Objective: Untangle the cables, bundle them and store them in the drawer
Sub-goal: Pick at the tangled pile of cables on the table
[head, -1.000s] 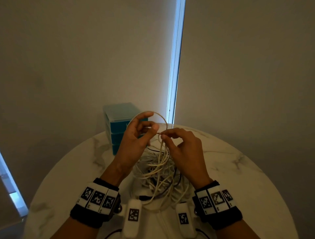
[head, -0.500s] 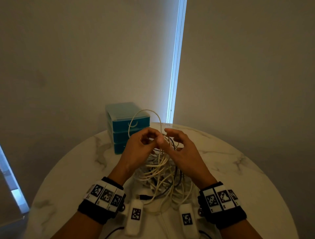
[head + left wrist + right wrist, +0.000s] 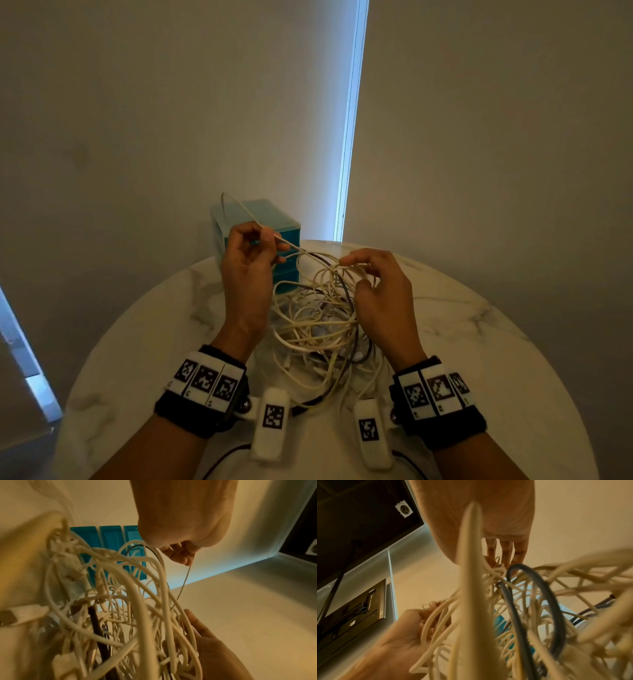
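Note:
A tangle of white cables (image 3: 318,318) with a dark cable (image 3: 539,601) woven through it hangs between my hands over the round marble table (image 3: 479,342). My left hand (image 3: 251,255) pinches one thin white cable (image 3: 246,209) that runs up and left over the drawer unit. My right hand (image 3: 359,270) grips a bunch of white loops at the top of the tangle. In the left wrist view the left hand's fingertips (image 3: 181,557) pinch the thin strand, and the right hand (image 3: 211,649) holds loops below. The teal drawer unit (image 3: 260,219) stands shut behind the left hand.
The drawer unit sits at the table's far left edge against the wall (image 3: 137,120). A bright vertical window strip (image 3: 349,137) runs between two blinds. White cable ends and plugs (image 3: 22,616) lie on the table near my wrists.
My hands have drawn apart: the left has moved left, pulling one thin white cable out of the tangle, while the right holds the bunch of loops to the right.

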A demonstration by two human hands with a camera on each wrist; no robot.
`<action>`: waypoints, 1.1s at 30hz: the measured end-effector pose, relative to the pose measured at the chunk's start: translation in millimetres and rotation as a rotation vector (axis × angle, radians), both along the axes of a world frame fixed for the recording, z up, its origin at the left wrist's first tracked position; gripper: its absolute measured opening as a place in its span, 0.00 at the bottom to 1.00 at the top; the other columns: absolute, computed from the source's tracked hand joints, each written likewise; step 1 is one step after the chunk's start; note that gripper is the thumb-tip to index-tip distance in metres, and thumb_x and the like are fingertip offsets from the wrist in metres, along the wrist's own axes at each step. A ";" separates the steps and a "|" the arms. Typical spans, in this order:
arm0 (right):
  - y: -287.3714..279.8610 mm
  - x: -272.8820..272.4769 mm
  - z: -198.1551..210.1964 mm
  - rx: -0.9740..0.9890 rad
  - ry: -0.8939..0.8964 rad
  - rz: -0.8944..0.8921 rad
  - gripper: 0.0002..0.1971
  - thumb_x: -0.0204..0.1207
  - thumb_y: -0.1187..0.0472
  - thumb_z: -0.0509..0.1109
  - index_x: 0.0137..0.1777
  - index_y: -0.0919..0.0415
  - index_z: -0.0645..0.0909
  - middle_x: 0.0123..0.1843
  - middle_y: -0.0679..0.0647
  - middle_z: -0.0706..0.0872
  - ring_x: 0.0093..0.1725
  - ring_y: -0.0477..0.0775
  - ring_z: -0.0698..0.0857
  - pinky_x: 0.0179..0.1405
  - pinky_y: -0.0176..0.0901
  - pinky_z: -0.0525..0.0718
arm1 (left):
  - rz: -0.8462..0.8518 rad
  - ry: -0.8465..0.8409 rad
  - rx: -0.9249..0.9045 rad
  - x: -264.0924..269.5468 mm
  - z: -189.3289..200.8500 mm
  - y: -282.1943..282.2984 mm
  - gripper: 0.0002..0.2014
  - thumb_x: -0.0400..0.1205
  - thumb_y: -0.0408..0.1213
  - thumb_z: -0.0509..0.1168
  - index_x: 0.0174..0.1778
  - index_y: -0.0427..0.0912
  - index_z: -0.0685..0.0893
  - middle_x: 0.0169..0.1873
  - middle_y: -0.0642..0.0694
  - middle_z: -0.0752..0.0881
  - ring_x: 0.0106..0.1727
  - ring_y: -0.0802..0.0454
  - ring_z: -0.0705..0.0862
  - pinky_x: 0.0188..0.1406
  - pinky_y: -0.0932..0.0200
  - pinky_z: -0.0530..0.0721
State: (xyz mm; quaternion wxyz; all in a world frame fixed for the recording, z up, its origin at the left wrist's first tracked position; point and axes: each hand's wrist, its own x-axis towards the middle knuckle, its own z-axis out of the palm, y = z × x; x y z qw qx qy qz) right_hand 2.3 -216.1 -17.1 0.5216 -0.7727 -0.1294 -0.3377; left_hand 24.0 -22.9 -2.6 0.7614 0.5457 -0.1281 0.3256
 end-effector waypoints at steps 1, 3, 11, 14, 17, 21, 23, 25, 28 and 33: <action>0.1 1.3 -1.0 -0.063 -0.001 0.002 0.30 0.71 0.83 0.65 0.58 0.49 0.90 0.63 0.44 0.87 0.66 0.39 0.85 0.66 0.30 0.81 | -0.036 -0.016 0.022 -3.8 2.5 -3.4 0.05 0.93 0.36 0.66 0.59 0.37 0.82 0.49 0.43 0.92 0.50 0.49 0.93 0.48 0.62 0.88; -0.1 2.6 -3.3 -0.182 0.034 0.022 0.29 0.74 0.80 0.67 0.62 0.48 0.91 0.69 0.45 0.84 0.72 0.45 0.82 0.72 0.40 0.82 | -0.136 -0.050 0.097 -12.4 7.9 -10.7 0.07 0.92 0.35 0.67 0.60 0.35 0.83 0.51 0.37 0.93 0.53 0.43 0.94 0.53 0.58 0.91; -9.2 5.4 0.1 -0.104 -0.054 -0.080 0.04 0.83 0.49 0.80 0.53 0.46 0.94 0.63 0.38 0.85 0.68 0.44 0.84 0.58 0.51 0.89 | -0.337 0.078 0.450 -15.1 6.3 -11.9 0.14 0.87 0.40 0.75 0.68 0.48 0.87 0.59 0.50 0.93 0.61 0.49 0.93 0.57 0.54 0.93; -10.4 2.0 5.6 0.081 -0.067 0.033 0.03 0.83 0.60 0.81 0.53 0.52 0.95 0.63 0.43 0.87 0.66 0.41 0.87 0.50 0.36 0.90 | -0.304 0.184 0.702 -2.8 -10.7 -10.6 0.12 0.84 0.43 0.78 0.63 0.50 0.90 0.57 0.56 0.93 0.58 0.62 0.91 0.54 0.67 0.89; -3.6 -1.2 8.7 0.168 -0.026 0.162 0.04 0.83 0.61 0.80 0.55 0.58 0.95 0.64 0.44 0.90 0.66 0.40 0.88 0.52 0.33 0.90 | -0.257 0.228 0.771 1.8 -19.1 -14.8 0.15 0.82 0.52 0.79 0.61 0.52 0.90 0.54 0.57 0.93 0.56 0.64 0.91 0.55 0.66 0.89; 5.3 -10.2 12.3 0.075 -0.002 0.295 0.08 0.82 0.53 0.79 0.56 0.54 0.96 0.69 0.39 0.87 0.72 0.42 0.86 0.60 0.35 0.89 | -0.066 0.175 0.832 3.5 -21.1 -14.0 0.17 0.81 0.50 0.80 0.64 0.51 0.91 0.52 0.58 0.93 0.54 0.64 0.90 0.58 0.66 0.89; 5.3 -12.7 14.6 0.073 -0.036 0.325 0.07 0.83 0.57 0.79 0.56 0.56 0.96 0.72 0.41 0.86 0.74 0.44 0.85 0.64 0.36 0.88 | -0.011 0.153 0.789 2.3 -19.2 -10.7 0.12 0.82 0.49 0.79 0.59 0.51 0.93 0.47 0.60 0.93 0.48 0.67 0.90 0.54 0.69 0.88; 2.1 -12.1 15.7 0.205 -0.044 0.352 0.07 0.83 0.60 0.78 0.57 0.61 0.95 0.73 0.46 0.87 0.72 0.47 0.87 0.62 0.44 0.90 | -0.005 0.152 0.742 3.4 -18.0 -6.4 0.15 0.79 0.59 0.77 0.52 0.52 0.95 0.44 0.60 0.93 0.46 0.65 0.90 0.51 0.69 0.89; -4.7 -9.4 17.6 0.429 -0.047 0.306 0.07 0.85 0.65 0.76 0.58 0.62 0.93 0.68 0.48 0.91 0.69 0.45 0.89 0.63 0.41 0.87 | -0.019 0.187 0.731 5.4 -17.7 -4.1 0.23 0.72 0.69 0.74 0.47 0.53 0.95 0.44 0.58 0.94 0.47 0.62 0.91 0.52 0.62 0.91; -10.1 -10.7 24.4 0.644 -0.029 0.312 0.09 0.88 0.66 0.71 0.62 0.56 0.90 0.59 0.41 0.94 0.62 0.39 0.89 0.68 0.47 0.81 | -0.035 0.261 0.721 6.1 -20.2 -8.0 0.12 0.79 0.55 0.81 0.52 0.54 0.92 0.43 0.59 0.93 0.45 0.69 0.89 0.42 0.76 0.85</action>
